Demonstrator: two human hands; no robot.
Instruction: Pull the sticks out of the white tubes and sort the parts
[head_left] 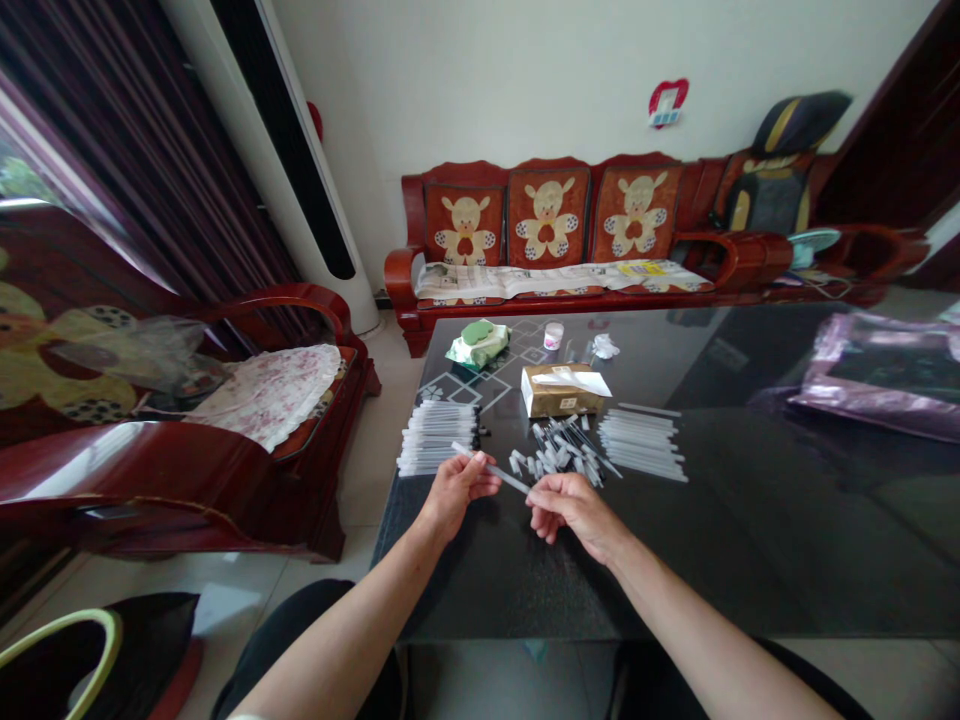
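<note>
My left hand pinches a slim, translucent white pen barrel near its middle. At the barrel's near right end, my right hand has its thumb and fingers closed. Both hands are above the front part of the dark table. Just beyond them lies a loose pile of pen caps and thin pen parts. To the left is a row of pens with dark ends pointing right. A row of similar pale barrels lies to the right of the pile.
Behind the pile stands a tissue box. Farther back are a green wipes pack, a small white jar and a crumpled tissue. A shiny purple plastic package rests on the glossy black table at right.
</note>
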